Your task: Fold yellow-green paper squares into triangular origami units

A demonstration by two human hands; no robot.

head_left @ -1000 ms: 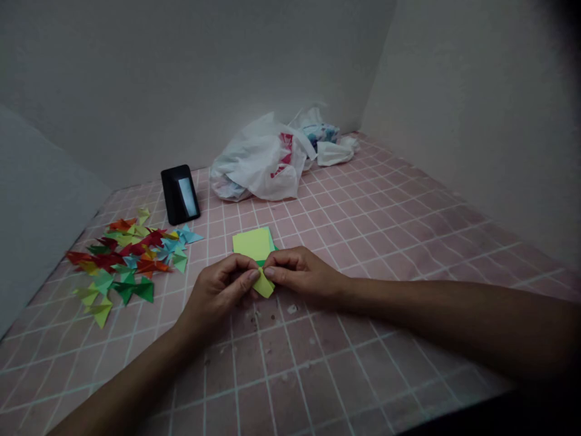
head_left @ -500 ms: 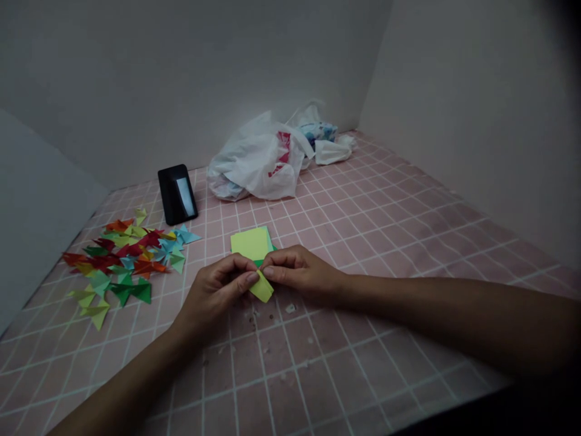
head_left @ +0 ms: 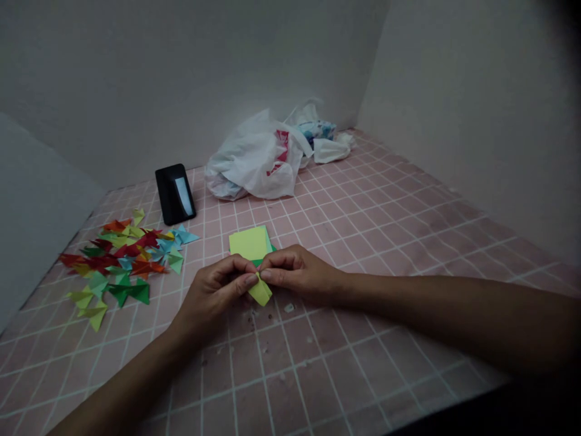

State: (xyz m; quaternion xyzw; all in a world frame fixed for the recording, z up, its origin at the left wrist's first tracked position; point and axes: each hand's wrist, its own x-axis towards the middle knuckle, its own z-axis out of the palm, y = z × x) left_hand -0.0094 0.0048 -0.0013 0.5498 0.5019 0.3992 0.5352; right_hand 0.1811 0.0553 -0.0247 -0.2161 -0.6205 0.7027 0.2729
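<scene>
Between my two hands is a small folded piece of yellow paper (head_left: 261, 292), its lower end sticking out below the fingertips. My left hand (head_left: 222, 283) pinches it from the left with thumb and forefinger. From the right, my right hand (head_left: 297, 272) pinches its upper end, fingertips close to those of the left. Exactly how the paper is creased under the fingers is hidden. Just beyond the hands lies a stack of square paper sheets (head_left: 249, 243), yellow on top with green edges showing beneath.
Many-coloured folded paper pieces (head_left: 129, 293) lie heaped on the left. Behind them a black phone (head_left: 176, 194) rests on the pink checked cloth (head_left: 372, 375). A white plastic bag (head_left: 254, 160) and a white crumpled item (head_left: 331, 150) sit at the back by the wall.
Both hands keep pinching the yellow paper in nearly the same place. The paper's free end has tipped slightly downward, and the whole view has shifted a little.
</scene>
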